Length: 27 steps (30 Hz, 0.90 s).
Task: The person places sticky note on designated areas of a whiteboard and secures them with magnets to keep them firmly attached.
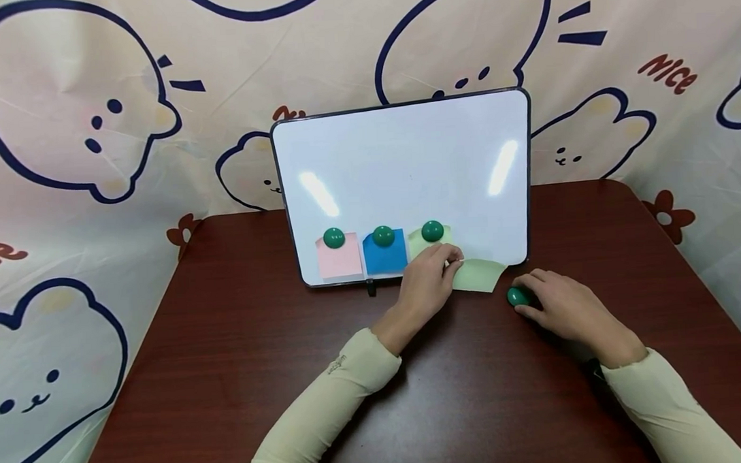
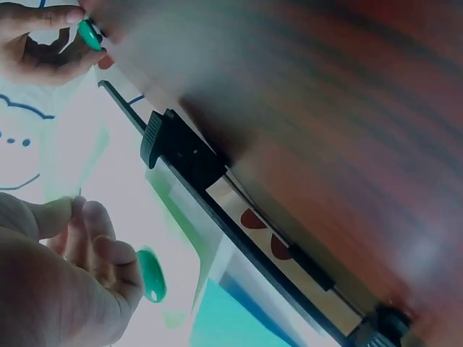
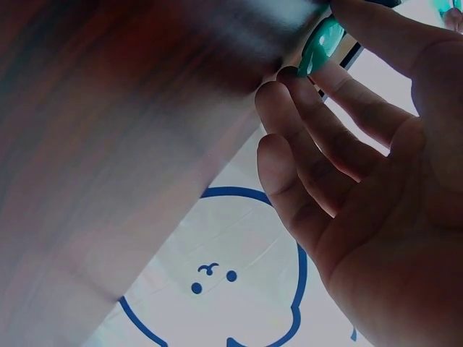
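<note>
My left hand [image 1: 428,276] pinches a pale green sticky note [image 1: 479,276] by its left edge, in front of the whiteboard's [image 1: 405,162] lower right part. Between the thumb and fingers of my right hand [image 1: 562,305] is a domed green magnet [image 1: 518,296], held low over the table just right of the board. The right wrist view shows this magnet [image 3: 323,45] at the fingertips. Beside my left hand, another green magnet [image 1: 432,231] sits on a second pale green note [image 1: 420,242], which the hand partly covers.
A pink note [image 1: 339,258] and a blue note [image 1: 385,255] are on the board's lower left, each under a green magnet. The board leans back on the dark wooden table [image 1: 240,359], with black clips [image 2: 184,148] along its lower edge. A printed cloth [image 1: 70,221] hangs behind.
</note>
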{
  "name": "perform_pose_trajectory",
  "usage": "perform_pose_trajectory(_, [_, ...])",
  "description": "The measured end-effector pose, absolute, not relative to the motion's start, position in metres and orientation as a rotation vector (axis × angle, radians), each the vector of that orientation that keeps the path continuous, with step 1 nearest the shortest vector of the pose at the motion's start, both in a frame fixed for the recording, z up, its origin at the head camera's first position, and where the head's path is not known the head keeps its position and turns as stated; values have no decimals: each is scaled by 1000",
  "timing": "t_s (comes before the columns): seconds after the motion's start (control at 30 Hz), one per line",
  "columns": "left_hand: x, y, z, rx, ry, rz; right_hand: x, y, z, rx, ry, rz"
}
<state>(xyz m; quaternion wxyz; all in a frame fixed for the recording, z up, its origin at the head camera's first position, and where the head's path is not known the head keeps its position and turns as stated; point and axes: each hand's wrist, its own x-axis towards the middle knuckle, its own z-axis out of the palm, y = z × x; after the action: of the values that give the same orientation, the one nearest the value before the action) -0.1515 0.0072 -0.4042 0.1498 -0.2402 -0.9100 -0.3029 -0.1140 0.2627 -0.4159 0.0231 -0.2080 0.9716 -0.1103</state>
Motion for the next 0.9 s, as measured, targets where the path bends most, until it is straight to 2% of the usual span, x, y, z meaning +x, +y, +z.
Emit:
perform_pose_trajectory(0.37, [-163,30,-405,-608,-2525,-766,-112,264,-416,-614,3000,-323])
perform_pose_trajectory(0.9, [-177,35,-406,-488,-2461,-754,-113,262,-416,-647,3006,-316])
